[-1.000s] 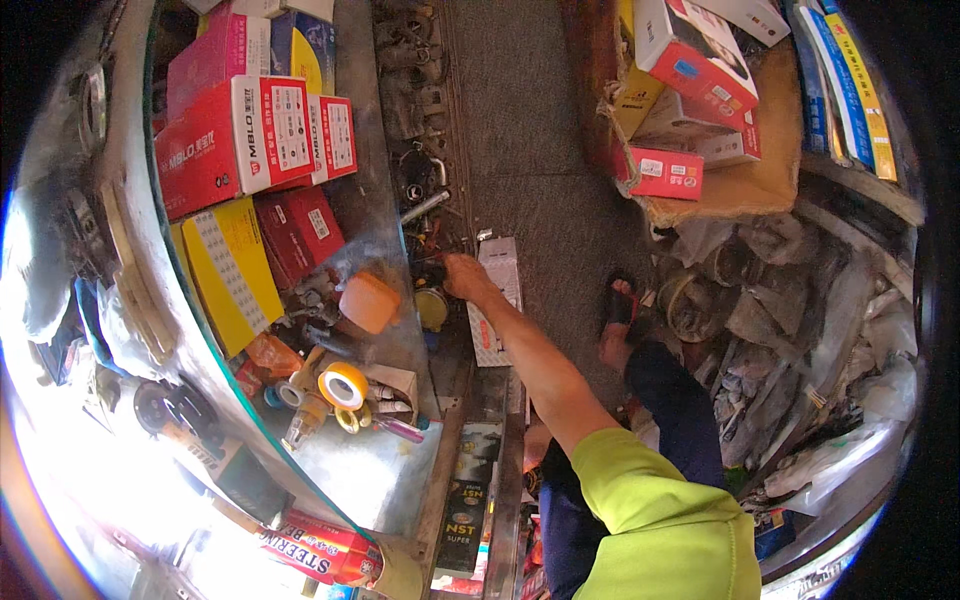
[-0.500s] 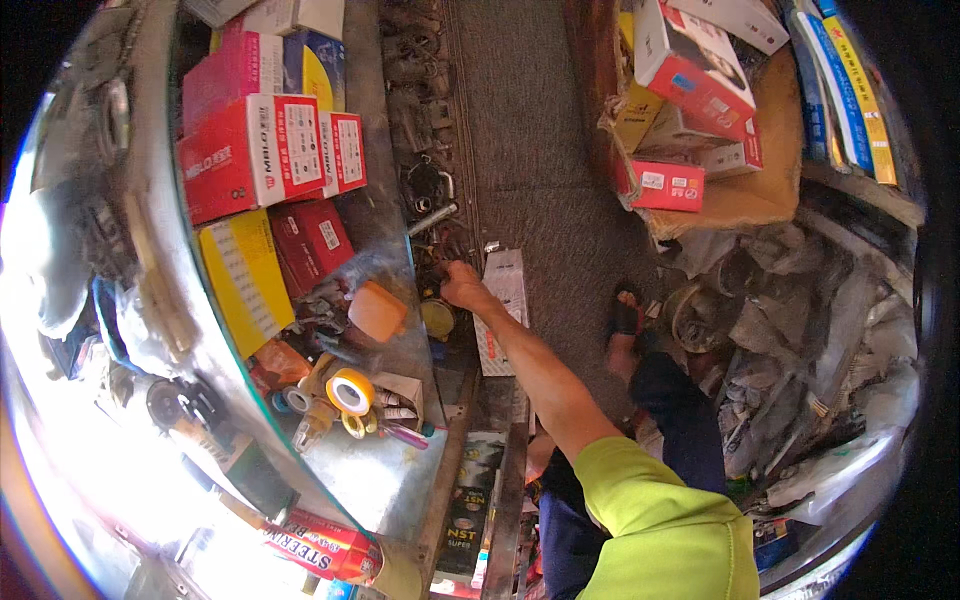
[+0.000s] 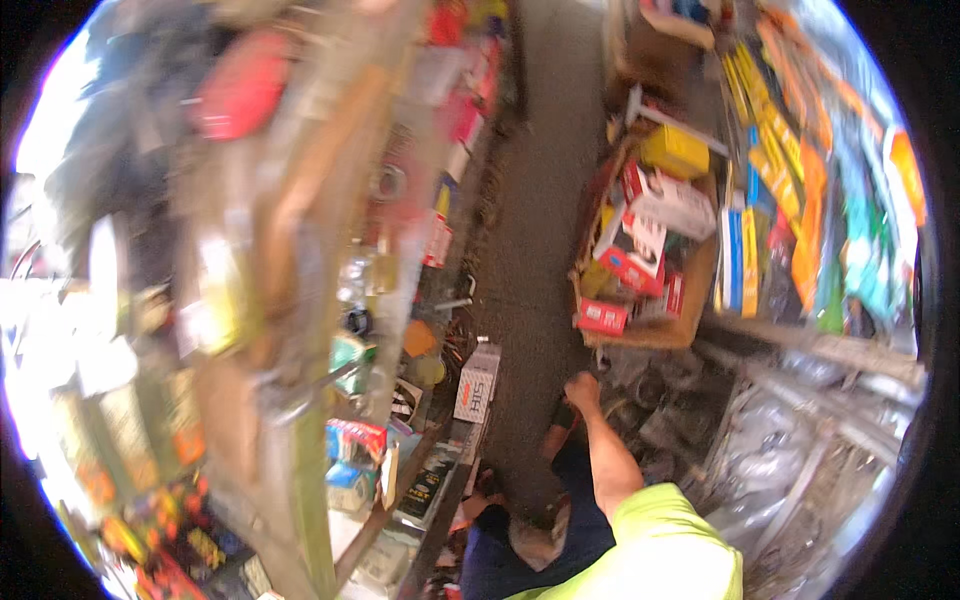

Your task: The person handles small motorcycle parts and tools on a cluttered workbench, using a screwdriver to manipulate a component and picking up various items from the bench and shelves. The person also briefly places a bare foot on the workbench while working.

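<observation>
My right hand [image 3: 582, 388] is over the dark floor of the aisle, just in front of an open cardboard box [image 3: 640, 335]. Its fingers are curled in; whatever they may hold is too small or hidden to name. The box holds several red-and-white cartons [image 3: 632, 245] and a yellow carton [image 3: 676, 152]. To the left of the hand, a long white-and-grey carton [image 3: 478, 382] lies along the foot of the glass counter. My left hand does not show; a blurred patch of skin beside my dark trouser leg looks more like a foot.
A glass display counter with small goods runs along the left, much of it blurred. Its shelf holds a dark carton [image 3: 428, 482]. On the right, several packages in orange, yellow and green stand above a wooden ledge [image 3: 815, 348]. Clear plastic bags [image 3: 765, 450] lie lower right.
My right hand has left the counter's lower edge and the white carton and swung right, toward the cardboard box. My view has shifted, showing more of the counter and the right-hand shelves.
</observation>
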### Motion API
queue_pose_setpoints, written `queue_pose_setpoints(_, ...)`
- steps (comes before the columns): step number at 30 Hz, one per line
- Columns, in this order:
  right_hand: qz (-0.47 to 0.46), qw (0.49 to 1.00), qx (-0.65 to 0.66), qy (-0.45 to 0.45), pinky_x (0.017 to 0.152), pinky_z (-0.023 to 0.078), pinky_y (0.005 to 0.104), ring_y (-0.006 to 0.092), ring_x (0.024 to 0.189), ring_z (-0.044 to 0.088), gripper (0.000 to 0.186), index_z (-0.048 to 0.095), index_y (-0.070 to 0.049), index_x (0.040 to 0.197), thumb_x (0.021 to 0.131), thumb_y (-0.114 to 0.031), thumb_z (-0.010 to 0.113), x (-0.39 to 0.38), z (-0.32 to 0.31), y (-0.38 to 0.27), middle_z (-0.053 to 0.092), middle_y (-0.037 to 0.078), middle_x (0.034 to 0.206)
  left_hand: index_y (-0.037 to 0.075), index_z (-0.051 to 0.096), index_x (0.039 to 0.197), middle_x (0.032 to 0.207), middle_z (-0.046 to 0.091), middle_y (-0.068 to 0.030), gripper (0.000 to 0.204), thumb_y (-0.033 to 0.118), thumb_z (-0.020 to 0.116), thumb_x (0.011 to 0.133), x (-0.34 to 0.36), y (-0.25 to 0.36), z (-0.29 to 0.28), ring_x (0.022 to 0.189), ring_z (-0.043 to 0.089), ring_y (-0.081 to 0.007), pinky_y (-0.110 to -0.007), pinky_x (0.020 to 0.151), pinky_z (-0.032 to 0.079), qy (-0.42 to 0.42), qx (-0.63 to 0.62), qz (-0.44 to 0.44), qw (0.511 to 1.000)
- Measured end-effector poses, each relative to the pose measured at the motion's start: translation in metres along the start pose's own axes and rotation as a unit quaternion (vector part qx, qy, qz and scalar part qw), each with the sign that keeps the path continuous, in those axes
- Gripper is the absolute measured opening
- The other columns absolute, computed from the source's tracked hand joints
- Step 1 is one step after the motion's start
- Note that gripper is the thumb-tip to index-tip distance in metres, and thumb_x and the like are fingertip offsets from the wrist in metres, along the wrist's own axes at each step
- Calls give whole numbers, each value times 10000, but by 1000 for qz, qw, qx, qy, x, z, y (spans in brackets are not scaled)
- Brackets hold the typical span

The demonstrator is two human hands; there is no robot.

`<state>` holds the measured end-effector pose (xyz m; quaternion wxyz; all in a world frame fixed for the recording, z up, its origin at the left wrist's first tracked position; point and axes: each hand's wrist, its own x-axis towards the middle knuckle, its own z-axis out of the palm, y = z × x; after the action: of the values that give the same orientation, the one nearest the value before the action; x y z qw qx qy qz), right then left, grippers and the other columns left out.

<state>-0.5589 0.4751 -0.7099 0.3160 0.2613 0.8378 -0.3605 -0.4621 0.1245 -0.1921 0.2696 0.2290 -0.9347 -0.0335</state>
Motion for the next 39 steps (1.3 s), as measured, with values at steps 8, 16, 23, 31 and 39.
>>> queue_pose_setpoints(8, 7, 998, -56, -3, 539, 550, 402, 281, 640, 718, 217, 689, 81, 837, 793, -123, 631, -63, -65, 7, 708, 203, 751, -33, 634, 1116, 1058, 663, -180, 229, 69, 676, 915, -55, 19, -123, 911, 641, -222, -333, 772, 532, 32, -81, -66, 994)
queue_pose_setpoints(16, -75, 979, 118, -148, 521, 570, 338, 221, 636, 702, 193, 675, 39, 1003, 890, -100, 605, -155, -123, -93, 698, 135, 805, 54, 703, 980, 677, 657, -44, 219, 120, 818, 807, -16, 61, -186, 544, 632, -219, -316, 527, 509, -6, -307, 60, 950)
queue_pose_setpoints(23, -118, 930, 317, -148, 624, 598, 357, 240, 735, 718, 261, 657, 22, 1089, 918, -175, 663, -327, -158, -159, 720, 145, 928, 32, 630, 926, 675, 668, -80, 235, 101, 829, 819, -69, -18, -260, 505, 603, -160, -270, 464, 450, 108, -385, -84, 913)
queue_pose_setpoints(31, -350, 874, 333, 52, 599, 530, 261, 126, 677, 656, 189, 699, -60, 954, 964, -244, 658, -497, -178, -248, 718, 45, 860, 32, 643, 974, 802, 683, -83, 212, 116, 788, 845, -118, -87, -278, 566, 637, -253, -340, 492, 492, -7, -528, -1, 849)
queue_pose_setpoints(39, -591, 776, 184, 121, 667, 525, 252, 115, 682, 629, 176, 691, 28, 947, 986, -126, 617, -693, -121, -338, 711, 82, 877, -30, 688, 999, 748, 689, -79, 155, 19, 762, 871, -121, -148, -338, 584, 599, -79, -240, 515, 456, -95, -706, -134, 689)
